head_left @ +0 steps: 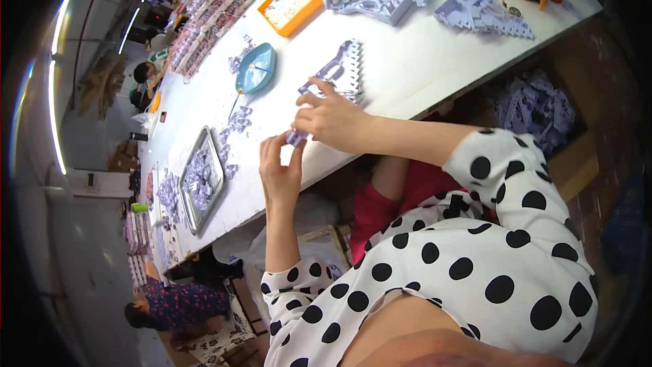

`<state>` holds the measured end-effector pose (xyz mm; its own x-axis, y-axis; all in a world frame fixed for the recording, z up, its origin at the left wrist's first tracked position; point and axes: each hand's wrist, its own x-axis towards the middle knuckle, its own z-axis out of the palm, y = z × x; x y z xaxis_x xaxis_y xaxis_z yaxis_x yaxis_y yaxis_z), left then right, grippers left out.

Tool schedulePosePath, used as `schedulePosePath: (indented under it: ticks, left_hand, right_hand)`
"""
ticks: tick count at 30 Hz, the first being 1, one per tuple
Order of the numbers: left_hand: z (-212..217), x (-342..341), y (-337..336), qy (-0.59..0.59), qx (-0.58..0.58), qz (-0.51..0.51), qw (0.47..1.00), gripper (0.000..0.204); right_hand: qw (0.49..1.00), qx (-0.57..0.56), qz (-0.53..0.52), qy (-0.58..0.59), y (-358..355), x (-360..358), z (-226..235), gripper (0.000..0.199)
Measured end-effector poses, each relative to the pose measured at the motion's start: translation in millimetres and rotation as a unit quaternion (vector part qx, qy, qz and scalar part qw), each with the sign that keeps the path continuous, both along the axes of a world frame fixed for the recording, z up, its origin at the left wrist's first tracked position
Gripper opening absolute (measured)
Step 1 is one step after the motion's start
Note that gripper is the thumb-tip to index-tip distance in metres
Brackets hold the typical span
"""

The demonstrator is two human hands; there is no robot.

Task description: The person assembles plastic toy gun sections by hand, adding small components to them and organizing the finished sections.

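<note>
A small lavender plastic piece (296, 137) is pinched between both hands above the table's near edge. My left hand (280, 171) grips it from below with thumb and finger. From the other side, my right hand (334, 119) closes its fingertips on the same piece, with its index finger raised. What exactly the piece is remains partly covered by the fingers. Just beyond my right hand lies a lavender triangular plastic part (349, 71) with a stepped, toothed edge; my fingers overlap its near end.
On the white table (401, 61) are a blue dish (257, 71), an orange tray (304, 5) of small bits, and a metal tray (216, 153) of lavender pieces. More stepped parts (479, 13) lie at the far right. A box of lavender parts (533, 109) stands below. Other people sit farther off.
</note>
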<state>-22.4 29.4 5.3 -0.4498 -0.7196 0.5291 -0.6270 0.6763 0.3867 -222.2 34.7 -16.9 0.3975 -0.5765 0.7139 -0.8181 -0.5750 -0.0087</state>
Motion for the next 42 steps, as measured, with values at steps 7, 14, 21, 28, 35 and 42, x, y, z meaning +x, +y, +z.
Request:
schedulePosePath:
  ticks: [7, 14, 21, 28, 35, 42]
  left_hand:
    - [42.6, -65.6, 0.0, 0.024, -0.068, -0.047, 0.996, 0.039]
    - [31.2, -49.5, -47.9, -0.016, 0.05, -0.182, 0.982, 0.046]
    - [11.4, -42.0, -42.2, -0.102, -0.057, -0.116, 0.986, 0.064]
    - [6.4, -56.1, -6.1, -0.016, 0.092, -0.09, 0.992, 0.076]
    - [-10.0, -67.5, -7.5, 0.022, 0.08, -0.097, 0.992, 0.075]
    - [-8.4, -96.9, 12.1, -0.003, 0.044, -0.048, 0.998, 0.073]
  right_hand:
    - [0.846, 0.101, -0.008, -0.524, 45.9, -65.9, 17.6, 0.06]
    - [0.755, 0.245, 0.043, -0.607, 56.0, -85.2, 2.7, 0.068]
    - [0.78, 0.266, 0.032, -0.565, 69.6, -86.9, -18.3, 0.062]
    - [0.853, 0.197, -0.037, -0.481, 91.2, -80.0, -4.5, 0.058]
    - [0.839, -0.136, -0.315, -0.421, 109.5, -191.0, -16.8, 0.047]
    - [0.808, -0.052, -0.519, -0.273, 156.1, -357.7, -36.7, 0.049]
